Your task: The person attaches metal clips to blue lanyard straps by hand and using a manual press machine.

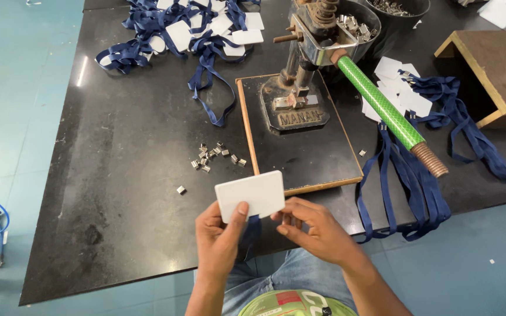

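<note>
White plastic card holder (250, 195) held above the near edge of the black table (124, 175), in front of the hand press (300, 76). Left hand (221, 240) pinches its lower left edge, thumb on the face. Right hand (317, 231) has fingertips closed at the lower right corner; what they grip there is hidden. A blue lanyard strap (252, 231) hangs below the card between the hands.

Judged light, thin, fairly stiff, smooth-faced, likely slippery; best held by the edges. Long axis runs left to right, right end tipped slightly up, flat face toward the camera. Loose metal clips (215, 155) lie on the table beyond.
</note>
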